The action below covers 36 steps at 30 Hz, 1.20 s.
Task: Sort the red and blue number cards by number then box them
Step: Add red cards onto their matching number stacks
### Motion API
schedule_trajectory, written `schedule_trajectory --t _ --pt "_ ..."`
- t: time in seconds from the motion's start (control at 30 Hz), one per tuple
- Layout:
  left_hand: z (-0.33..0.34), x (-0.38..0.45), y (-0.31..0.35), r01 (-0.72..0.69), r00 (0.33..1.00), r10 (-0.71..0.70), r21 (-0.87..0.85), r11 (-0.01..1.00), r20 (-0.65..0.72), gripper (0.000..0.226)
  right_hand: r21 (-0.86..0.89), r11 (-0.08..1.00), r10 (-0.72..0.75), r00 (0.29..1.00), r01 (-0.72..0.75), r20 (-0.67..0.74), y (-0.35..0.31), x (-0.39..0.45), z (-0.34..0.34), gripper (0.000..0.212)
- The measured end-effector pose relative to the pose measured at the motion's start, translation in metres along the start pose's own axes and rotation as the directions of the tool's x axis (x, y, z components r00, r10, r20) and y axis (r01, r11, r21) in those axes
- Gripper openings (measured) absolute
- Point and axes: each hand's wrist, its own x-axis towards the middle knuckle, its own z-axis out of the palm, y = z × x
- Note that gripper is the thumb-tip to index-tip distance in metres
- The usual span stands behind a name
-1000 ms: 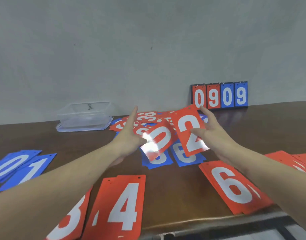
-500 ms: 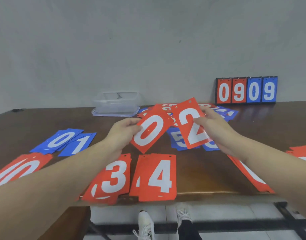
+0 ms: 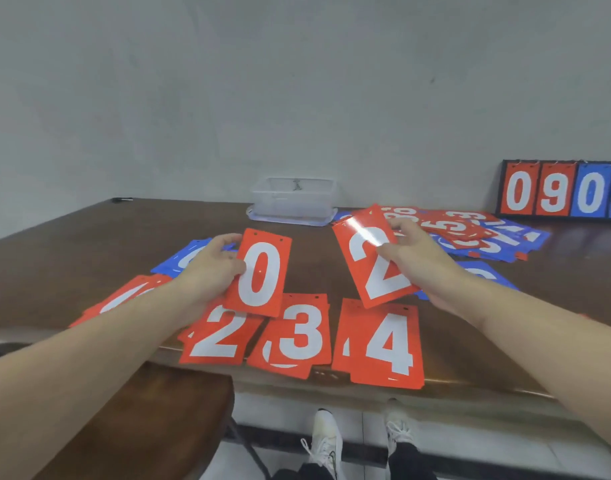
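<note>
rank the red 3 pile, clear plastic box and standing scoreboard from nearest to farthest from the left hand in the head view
1. Red 3 card pile: just right of the left hand, at the table's near edge.
2. Clear plastic box: beyond it, by the wall.
3. Standing red-and-blue scoreboard: far right, by the wall.

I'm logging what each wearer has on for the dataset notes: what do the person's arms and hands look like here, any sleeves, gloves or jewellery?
Both forearms are bare from the frame edge to the wrist, with no sleeve in view. The left hand and right hand wear no gloves, and no watch, bracelet or ring shows. No cables, straps or markings appear on either arm.
</note>
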Motion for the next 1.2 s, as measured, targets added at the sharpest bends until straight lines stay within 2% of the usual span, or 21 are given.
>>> schedule_trajectory --t 0.07,0.2,0.37,0.53,0.67,0.83,1.0,1.13,1.2 --pt "-0.015 0.005 -0.003 0.026 0.999 -0.026 0.012 1.0 -0.045 0.051 0.019 1.0 -0.002 1.0 0.002 0.029 -0.002 0.005 0.013 0.026" --pt "-0.041 0.022 -0.005 0.069 0.99 -0.069 -0.004 0.998 -0.123 0.035 -0.001 1.0 0.019 0.997 -0.019 0.077 -0.01 0.022 0.04 0.029" --pt "-0.063 0.048 -0.007 0.056 0.985 -0.045 0.061 0.997 -0.166 0.038 -0.036 0.999 0.01 0.994 -0.006 0.111 -0.015 0.046 0.067 0.032" --pt "-0.079 0.06 -0.012 0.103 0.978 -0.051 0.255 0.961 -0.201 0.034 -0.058 0.998 0.02 0.99 -0.012 0.141 -0.017 0.066 0.088 0.033" --pt "-0.101 0.058 -0.023 0.097 0.974 0.005 0.44 0.893 -0.226 0.037 -0.045 0.999 0.02 0.987 -0.013 0.16 -0.014 0.075 0.103 0.03" --pt "-0.128 0.046 -0.053 0.106 0.971 0.043 0.579 0.808 -0.237 0.036 -0.016 1.0 0.028 0.98 -0.025 0.196 -0.017 0.074 0.12 0.032" --pt "-0.14 0.034 -0.074 0.11 0.973 0.079 0.737 0.667 -0.217 0.042 -0.007 0.999 0.034 0.972 -0.033 0.233 -0.019 0.068 0.136 0.032" --pt "-0.138 0.027 -0.075 0.09 0.98 0.121 0.895 0.437 -0.158 0.044 -0.021 1.0 0.027 0.968 -0.022 0.249 -0.022 0.062 0.137 0.031" --pt "-0.135 0.025 -0.074 0.078 0.98 0.144 0.932 0.353 -0.137 0.042 -0.026 1.0 0.015 0.97 -0.008 0.244 -0.024 0.058 0.134 0.03"
